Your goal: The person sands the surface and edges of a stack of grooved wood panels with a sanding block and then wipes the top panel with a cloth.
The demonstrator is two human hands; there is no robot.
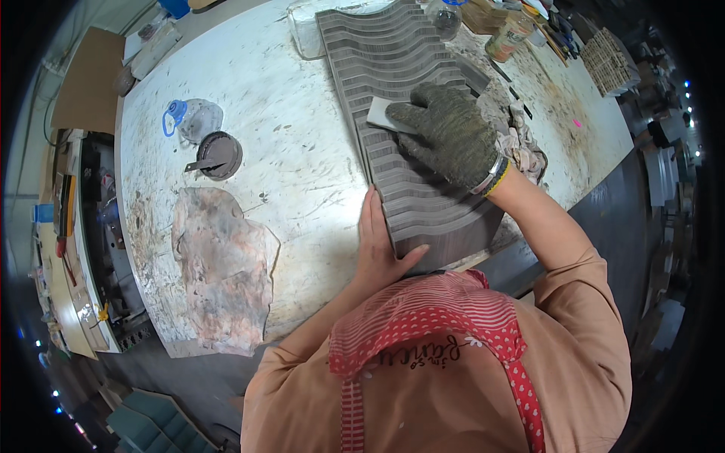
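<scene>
A grey wood-grained panel (pixel 423 198) with wavy ridges runs lengthwise across the table before me. My right hand (pixel 445 134), in a dark, stained work glove, lies over the ridges. Between its thumb and fingers is a pale flat rectangular pad (pixel 383 115), which may be a sanding pad; its far side is hidden by the glove. My bare left hand (pixel 381 245) rests against the panel's near left edge, fingers stretched along the side and thumb spread over the near corner.
The worn white table (pixel 310 204) bears a round dark tin with a scraper (pixel 219 156), a blue-capped clear bottle (pixel 201 121) and a stained cloth (pixel 226 268) on the left. Beyond the glove lie a crumpled rag (pixel 529 147), a jar (pixel 510 38) and a woven basket (pixel 608 62).
</scene>
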